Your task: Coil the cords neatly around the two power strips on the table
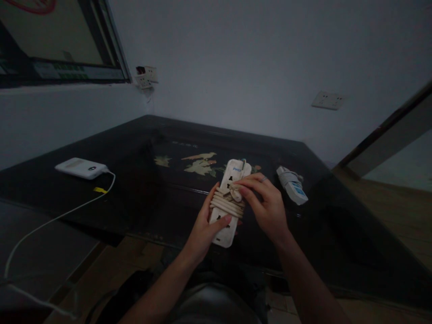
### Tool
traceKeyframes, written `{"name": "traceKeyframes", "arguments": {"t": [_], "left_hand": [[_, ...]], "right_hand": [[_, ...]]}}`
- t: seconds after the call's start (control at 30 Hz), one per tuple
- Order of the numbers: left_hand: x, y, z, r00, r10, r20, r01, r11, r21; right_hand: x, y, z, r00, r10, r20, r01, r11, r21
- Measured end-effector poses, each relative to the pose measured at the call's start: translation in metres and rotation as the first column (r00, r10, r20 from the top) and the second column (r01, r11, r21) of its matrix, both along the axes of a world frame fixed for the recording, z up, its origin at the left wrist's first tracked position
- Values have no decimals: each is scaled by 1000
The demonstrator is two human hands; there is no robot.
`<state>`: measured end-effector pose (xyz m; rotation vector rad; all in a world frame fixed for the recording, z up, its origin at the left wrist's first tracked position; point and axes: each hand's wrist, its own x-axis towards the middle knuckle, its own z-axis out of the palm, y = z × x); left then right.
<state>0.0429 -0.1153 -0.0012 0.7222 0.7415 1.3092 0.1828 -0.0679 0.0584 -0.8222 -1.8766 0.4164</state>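
A white power strip (223, 236) with its own cord (227, 204) wound around its middle is held up over the dark table. My left hand (209, 221) grips it from the left side, with the thumb lying across its face below the coils. Between the thumb and fingers of my right hand (265, 200) is the cord's plug (235, 193), pinched just above the coils. A second white power strip (293, 186), also wrapped in its cord, lies on the table to the right of my right hand.
On the dark glossy table (162, 202) a white device (81, 168) lies at left, its white cable (60, 217) running off the near edge. A small yellow tag (100, 190) is beside it. Wall sockets (328, 100) are behind the table.
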Motion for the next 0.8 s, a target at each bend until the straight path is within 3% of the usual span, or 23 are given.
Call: {"name": "traceKeyframes", "arguments": {"t": [0.43, 0.57, 0.7, 0.8], "left_hand": [[1, 4, -7, 997, -75, -20, 75, 997, 17], [2, 10, -5, 998, -17, -53, 19, 999, 28], [3, 10, -5, 999, -5, -47, 7, 999, 37], [1, 9, -10, 999, -31, 21, 31, 1000, -3]], "right_hand": [[9, 6, -6, 991, 65, 114, -63, 998, -29], [8, 6, -6, 991, -4, 134, 1, 1000, 26], [7, 5, -10, 995, -88, 53, 85, 995, 48], [11, -2, -21, 978, -161, -133, 162, 987, -10]]}}
